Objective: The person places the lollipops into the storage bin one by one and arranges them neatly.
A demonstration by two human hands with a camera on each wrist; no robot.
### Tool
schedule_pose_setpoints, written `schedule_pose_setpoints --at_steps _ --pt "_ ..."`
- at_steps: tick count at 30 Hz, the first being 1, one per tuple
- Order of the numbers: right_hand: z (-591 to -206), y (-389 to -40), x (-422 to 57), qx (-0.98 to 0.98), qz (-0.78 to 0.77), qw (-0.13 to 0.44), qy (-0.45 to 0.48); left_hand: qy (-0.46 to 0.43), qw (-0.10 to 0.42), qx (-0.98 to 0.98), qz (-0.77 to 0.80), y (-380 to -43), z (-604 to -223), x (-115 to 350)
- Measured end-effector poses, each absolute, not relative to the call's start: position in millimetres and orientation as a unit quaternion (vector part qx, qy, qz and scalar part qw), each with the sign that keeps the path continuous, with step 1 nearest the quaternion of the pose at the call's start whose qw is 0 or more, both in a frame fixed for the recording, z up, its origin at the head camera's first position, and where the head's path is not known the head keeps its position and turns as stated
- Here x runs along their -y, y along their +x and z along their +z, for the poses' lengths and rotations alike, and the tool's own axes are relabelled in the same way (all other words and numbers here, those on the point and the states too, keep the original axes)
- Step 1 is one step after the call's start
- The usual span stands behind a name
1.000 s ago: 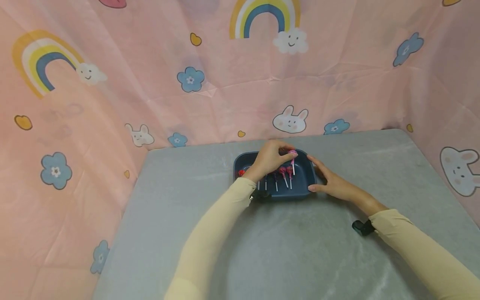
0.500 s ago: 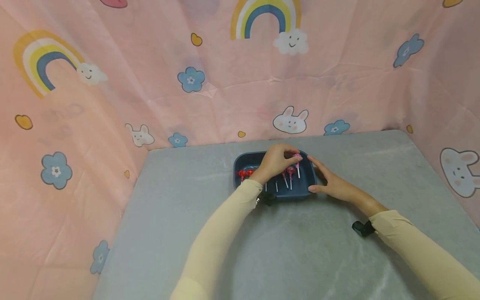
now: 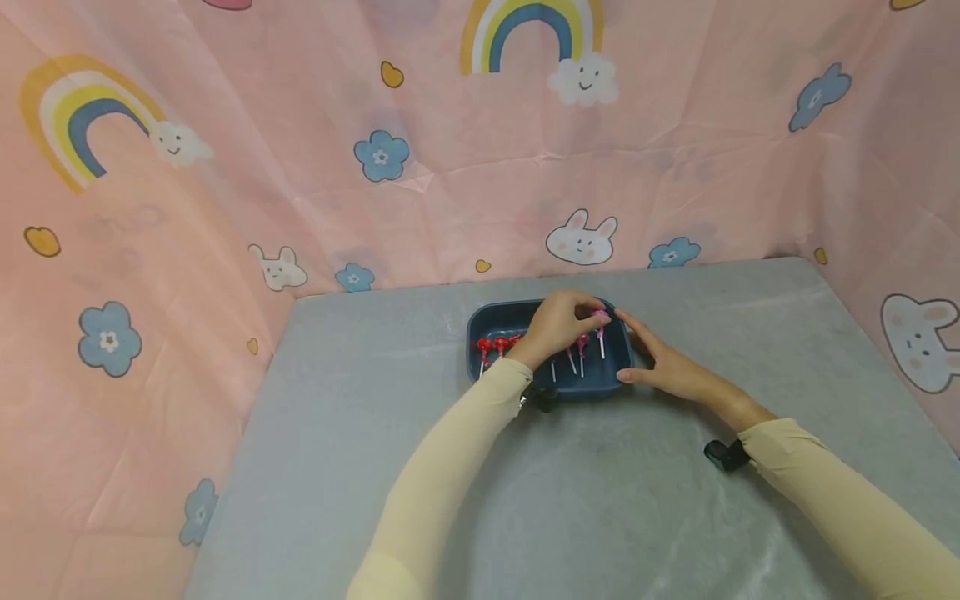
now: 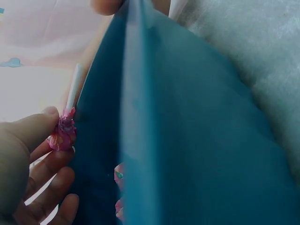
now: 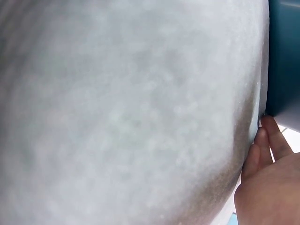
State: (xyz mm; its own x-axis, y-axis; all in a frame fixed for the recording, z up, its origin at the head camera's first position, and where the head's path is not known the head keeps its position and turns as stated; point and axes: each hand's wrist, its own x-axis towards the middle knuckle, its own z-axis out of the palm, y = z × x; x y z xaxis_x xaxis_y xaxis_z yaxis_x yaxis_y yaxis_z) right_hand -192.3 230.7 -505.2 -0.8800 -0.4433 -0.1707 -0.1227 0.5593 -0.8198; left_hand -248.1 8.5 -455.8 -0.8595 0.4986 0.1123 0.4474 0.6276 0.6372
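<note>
A dark blue rectangular tray (image 3: 615, 367) lies on the table in the head view. My left hand (image 3: 557, 325) reaches over it and pinches a pink-wrapped lollipop (image 4: 62, 133) by its wrapped head, between thumb and fingers. Its white stick points toward me at the tray's right end. Along the tray lies a row of other lollipops, with red ones (image 3: 484, 345) at the left and darker pink ones (image 3: 582, 342) near the pinched one. My left hand and wrist cover the middle of the row. My right hand (image 3: 667, 368) rests against the tray's right end, thumb and fingers spread along the outside.
A grey cloth-covered table (image 3: 600, 500) spreads around the tray. Behind and at both sides hangs a pink curtain (image 3: 465, 200) printed with rainbows, flowers and rabbits. A black wrist camera (image 3: 726, 456) sits under my right sleeve.
My left hand has moved slightly right and toward me with the pink lollipop, bringing it nearer the tray's right end. More red lollipops show at the left. The right hand stays in place.
</note>
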Motion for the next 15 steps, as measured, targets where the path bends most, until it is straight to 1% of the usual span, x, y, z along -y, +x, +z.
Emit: schedule_pose_setpoints --at_steps 15 --pt "-505 -192 -233 -0.859 -0.446 0.179 -0.176 0.247 0.044 -0.908 0.335 -248 -471 -15"
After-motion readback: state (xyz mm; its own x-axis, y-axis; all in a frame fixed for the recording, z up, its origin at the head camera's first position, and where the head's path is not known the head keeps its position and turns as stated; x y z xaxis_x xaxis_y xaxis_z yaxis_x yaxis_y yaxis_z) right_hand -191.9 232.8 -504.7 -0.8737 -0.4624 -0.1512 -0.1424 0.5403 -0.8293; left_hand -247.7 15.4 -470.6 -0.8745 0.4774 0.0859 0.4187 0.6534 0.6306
